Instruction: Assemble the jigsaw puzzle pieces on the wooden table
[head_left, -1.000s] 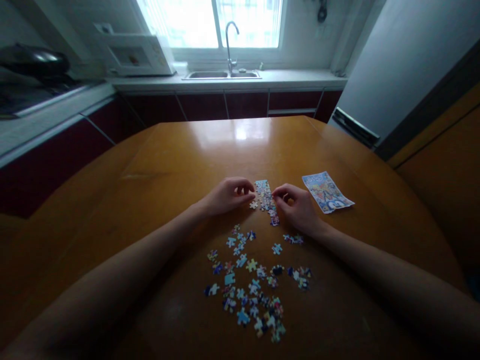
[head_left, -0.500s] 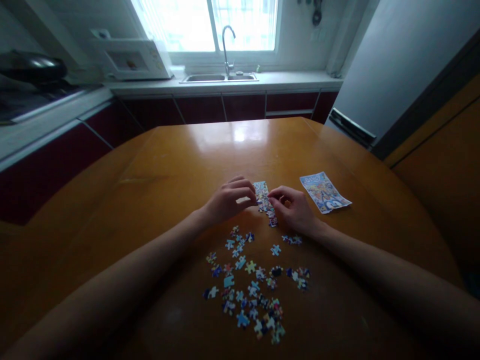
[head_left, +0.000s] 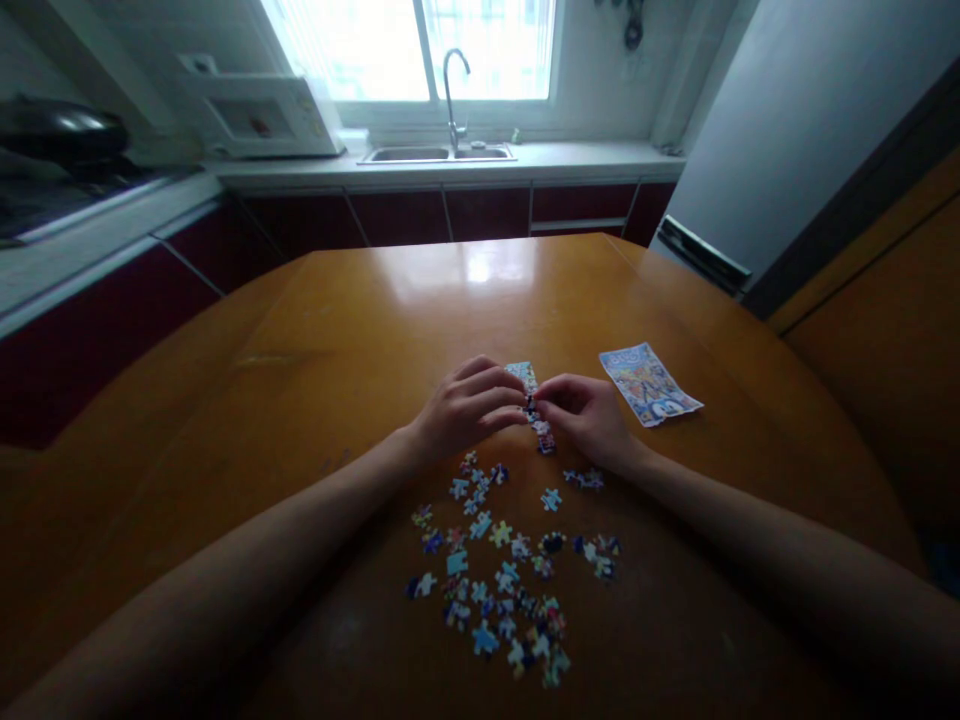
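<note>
A narrow strip of joined jigsaw puzzle point(head_left: 520, 371) lies on the wooden table, partly covered by both hands. From its left side my left hand point(head_left: 474, 408) reaches over it, fingers stretched and apart, with the tips at the strip's middle. Opposite, my right hand point(head_left: 585, 412) is closed in a pinch at the strip's right edge. A small dark puzzle piece point(head_left: 530, 404) shows at its fingertips, mostly hidden. Nearer to me, several loose puzzle pieces point(head_left: 501, 534) are scattered, some overlapping in a heap.
A printed picture sheet point(head_left: 649, 384) lies right of my right hand. The round-ended wooden table point(head_left: 360, 330) stands before a counter with a sink point(head_left: 411, 155) and a microwave point(head_left: 259, 118). A refrigerator point(head_left: 795, 130) is at the right, a pan point(head_left: 60, 130) on the stove at the left.
My left hand has moved right, its fingers now further over the strip and straighter. My right hand has barely shifted, still pinching at the strip's edge. The loose pieces lie as before.
</note>
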